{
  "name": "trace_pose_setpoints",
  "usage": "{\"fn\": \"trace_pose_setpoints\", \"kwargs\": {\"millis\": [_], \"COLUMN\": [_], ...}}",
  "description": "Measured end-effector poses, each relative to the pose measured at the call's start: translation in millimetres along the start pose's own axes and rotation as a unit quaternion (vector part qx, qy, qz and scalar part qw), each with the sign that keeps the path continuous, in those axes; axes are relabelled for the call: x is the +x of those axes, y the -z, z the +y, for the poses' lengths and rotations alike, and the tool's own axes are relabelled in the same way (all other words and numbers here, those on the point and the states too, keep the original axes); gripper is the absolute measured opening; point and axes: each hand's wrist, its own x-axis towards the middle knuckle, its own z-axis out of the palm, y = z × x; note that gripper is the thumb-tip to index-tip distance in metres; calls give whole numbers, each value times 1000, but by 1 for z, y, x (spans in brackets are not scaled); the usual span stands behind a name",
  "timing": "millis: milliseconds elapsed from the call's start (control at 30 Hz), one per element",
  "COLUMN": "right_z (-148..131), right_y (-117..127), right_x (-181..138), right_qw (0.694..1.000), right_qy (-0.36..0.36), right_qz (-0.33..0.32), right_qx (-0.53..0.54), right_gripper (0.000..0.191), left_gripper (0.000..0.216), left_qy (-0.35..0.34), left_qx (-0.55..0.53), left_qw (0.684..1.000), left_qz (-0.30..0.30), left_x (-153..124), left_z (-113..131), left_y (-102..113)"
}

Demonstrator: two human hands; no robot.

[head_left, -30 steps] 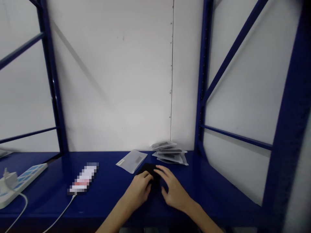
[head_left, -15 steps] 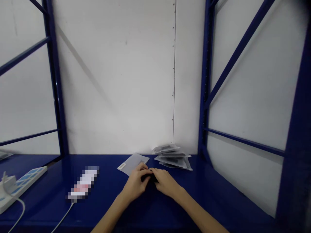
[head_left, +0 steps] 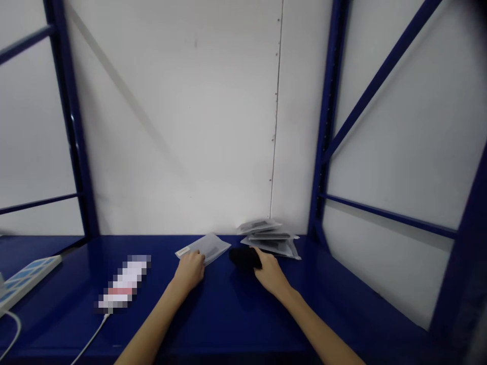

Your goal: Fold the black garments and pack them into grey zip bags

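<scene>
My right hand is closed on a soft, black folded cloth item, holding it just above the table. Its exact kind cannot be made out. To the left, my left hand has its fingers curled over the near edge of a frosted plastic bag with a small pale label at its left corner. The bag lies flat on the blue table. Part of its near edge is hidden under my fingers.
Several filled frosted bags lie stacked at the back right, against the white wall. On the left are a blurred-out phone with a white cable and a white power strip. Blue posts frame the blue tabletop.
My hands were together on the black item and have moved apart. My left hand has gone left to the bag, while my right hand keeps the black cloth. The view has shifted slightly.
</scene>
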Motion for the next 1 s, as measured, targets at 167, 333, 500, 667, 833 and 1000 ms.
{"fn": "trace_pose_setpoints", "kwargs": {"millis": [167,333,500,667,833,1000], "right_z": [-1,-7,-17,-40,-44,-36], "right_y": [-3,-4,-6,-17,-43,-54], "right_x": [-1,-1,6,26,37,28], "right_qw": [1000,997,988,980,950,916], "right_qy": [5,23,39,147,313,388], "right_qz": [8,48,113,83,5,-88], "right_qx": [-2,56,99,104,14,-58], "right_gripper": [75,61,60,63,61,60], "left_gripper": [33,27,28,23,16,19], "left_qy": [2,13,-3,0,48,62], "left_qx": [-4,-34,-82,-123,-180,-259], "left_qw": [1000,999,996,991,981,962], "left_qz": [3,15,39,43,60,61], "left_x": [-12,-12,-12,-9,-7,-7], "left_z": [3,7,9,8,1,-6], "left_y": [5,4,0,-1,1,3]}}
